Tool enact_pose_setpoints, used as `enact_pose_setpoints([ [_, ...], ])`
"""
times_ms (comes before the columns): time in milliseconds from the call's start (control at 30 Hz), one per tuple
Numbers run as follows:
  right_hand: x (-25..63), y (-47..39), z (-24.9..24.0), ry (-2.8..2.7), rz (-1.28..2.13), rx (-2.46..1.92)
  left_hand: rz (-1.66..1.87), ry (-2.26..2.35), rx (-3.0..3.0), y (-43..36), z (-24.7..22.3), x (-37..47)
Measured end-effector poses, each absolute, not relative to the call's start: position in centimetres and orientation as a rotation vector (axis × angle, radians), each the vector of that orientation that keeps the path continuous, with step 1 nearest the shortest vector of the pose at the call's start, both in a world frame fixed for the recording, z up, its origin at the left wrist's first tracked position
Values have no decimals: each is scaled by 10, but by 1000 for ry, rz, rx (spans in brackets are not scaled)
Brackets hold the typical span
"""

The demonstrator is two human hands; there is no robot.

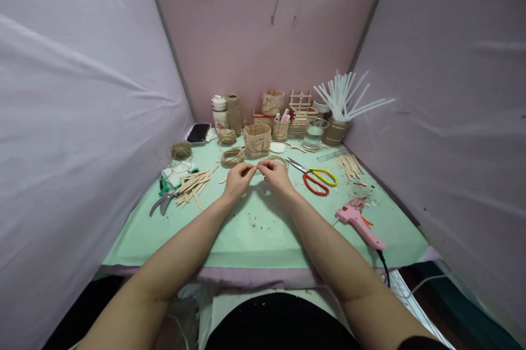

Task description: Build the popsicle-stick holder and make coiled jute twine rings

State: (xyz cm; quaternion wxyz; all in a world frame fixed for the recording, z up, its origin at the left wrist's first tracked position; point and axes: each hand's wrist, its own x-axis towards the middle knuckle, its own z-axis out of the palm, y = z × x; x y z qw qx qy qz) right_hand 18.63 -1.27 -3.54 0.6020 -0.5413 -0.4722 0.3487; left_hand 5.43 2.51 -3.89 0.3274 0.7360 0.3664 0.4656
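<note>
Over the middle of the green tabletop, my left hand (pixel 240 177) and my right hand (pixel 274 176) meet fingertip to fingertip. Both are closed in a pinch on a thin strand that looks like twine; most of it is hidden by the fingers. A loose loop of tan twine (pixel 280 159) lies just behind my right hand. Beyond the left hand is a coil of thicker twine (pixel 232 156). Directly behind both hands stands a small basket (pixel 257 142) faced with wood pieces. Scissors (pixel 316 177) with red and yellow handles lie partly open right of my right hand.
Wooden strips (pixel 195 185) and pruning shears (pixel 164 202) lie at left. A pink glue gun (pixel 359 221) with a cord rests at right. Behind stand a glass of water (pixel 315 133), a jar of glue sticks (pixel 337 132) and a phone (pixel 198 132). Fabric walls enclose the table.
</note>
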Motion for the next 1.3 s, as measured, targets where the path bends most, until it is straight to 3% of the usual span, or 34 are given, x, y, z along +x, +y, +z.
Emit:
enact_pose_setpoints([
  [300,185,-10,-40,-1238,574,-1311,1366,921,2142,28,-35,49],
  [800,182,-12,-46,-1423,323,-1383,1280,1031,2495,30,-42,47],
  [1100,182,-12,-46,-1404,328,-1453,1299,1040,2262,29,-40,51],
  [1300,184,-11,-42,-1311,554,-1418,1168,1074,1873,33,-42,53],
])
